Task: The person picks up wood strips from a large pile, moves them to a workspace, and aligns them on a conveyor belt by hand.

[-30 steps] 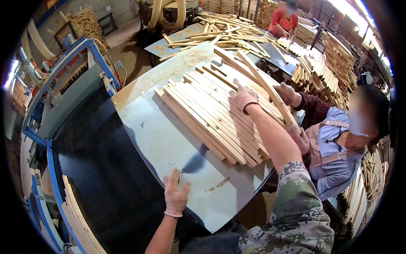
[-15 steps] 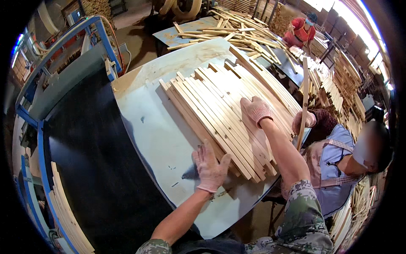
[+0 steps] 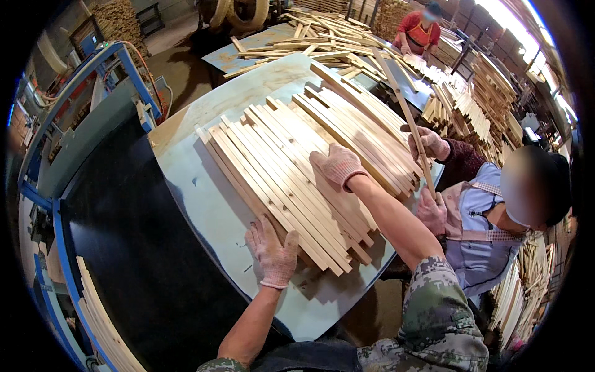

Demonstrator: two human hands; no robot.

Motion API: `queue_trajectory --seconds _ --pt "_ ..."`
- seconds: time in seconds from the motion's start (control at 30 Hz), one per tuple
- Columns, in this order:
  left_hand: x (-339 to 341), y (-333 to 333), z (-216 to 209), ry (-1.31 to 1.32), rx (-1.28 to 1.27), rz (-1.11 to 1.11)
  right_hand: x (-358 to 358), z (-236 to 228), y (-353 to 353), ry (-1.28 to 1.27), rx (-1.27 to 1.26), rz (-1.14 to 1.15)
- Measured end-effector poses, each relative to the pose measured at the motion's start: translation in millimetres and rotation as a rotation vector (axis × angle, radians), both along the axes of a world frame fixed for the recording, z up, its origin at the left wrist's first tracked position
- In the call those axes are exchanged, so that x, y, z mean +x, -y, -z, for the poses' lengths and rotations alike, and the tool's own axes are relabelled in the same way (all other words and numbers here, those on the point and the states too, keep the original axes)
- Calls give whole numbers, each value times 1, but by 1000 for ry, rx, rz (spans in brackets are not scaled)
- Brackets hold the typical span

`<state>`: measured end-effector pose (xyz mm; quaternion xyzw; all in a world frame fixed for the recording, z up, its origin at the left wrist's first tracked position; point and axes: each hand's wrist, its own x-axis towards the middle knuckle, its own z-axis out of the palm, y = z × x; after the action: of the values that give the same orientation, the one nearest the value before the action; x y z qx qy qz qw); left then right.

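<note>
A bundle of pale wooden strips [image 3: 279, 186] lies side by side on the light-blue tabletop [image 3: 217, 204]. My left hand [image 3: 273, 251], in a pinkish knit glove, presses against the bundle's near left side with fingers and thumb spread. My right hand [image 3: 339, 166], gloved alike, lies over the bundle's right side, its fingers bent down over the strips, fingertips partly hidden. To the right, past a narrow gap, lies a second group of strips [image 3: 362, 133]. A co-worker's gloved hands [image 3: 431, 144] hold one long strip [image 3: 403, 102] upright at an angle beside that group.
The co-worker [image 3: 489, 211] stands close at the right edge of the table. A dark belt surface [image 3: 136, 248] with a blue frame [image 3: 59, 248] runs along the left. Loose strips [image 3: 322, 46] are piled beyond the table, and another person [image 3: 419, 31] in red works at the far right.
Both my hands and the bundle have shifted left, and a gap has opened to the right-hand strips. The co-worker's strip is tilted further left, and a second hand of theirs now shows.
</note>
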<state>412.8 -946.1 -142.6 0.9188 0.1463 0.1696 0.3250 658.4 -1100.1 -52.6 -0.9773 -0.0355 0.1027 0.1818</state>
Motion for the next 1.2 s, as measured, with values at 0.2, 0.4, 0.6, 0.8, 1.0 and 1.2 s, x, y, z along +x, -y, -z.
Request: queue_trajectory --seconds 0.2,0.4,0.6,0.8,1.0,1.2 --pt "-3 -2 1 5 16 18 8 -15 16 -185 91 -15" --pt "-4 -2 -7 -11 0 6 3 -3 9 -151 63 -6" --pt "-1 3 -10 15 -55 5 6 2 13 -131 262 67" --pt "16 31 -3 35 -25 -47 22 18 58 -181 373 66" --pt "-4 5 1 11 -76 -121 0 24 12 -225 354 19" --pt "-85 -53 2 -82 -23 -198 -80 13 -46 -184 427 -278"
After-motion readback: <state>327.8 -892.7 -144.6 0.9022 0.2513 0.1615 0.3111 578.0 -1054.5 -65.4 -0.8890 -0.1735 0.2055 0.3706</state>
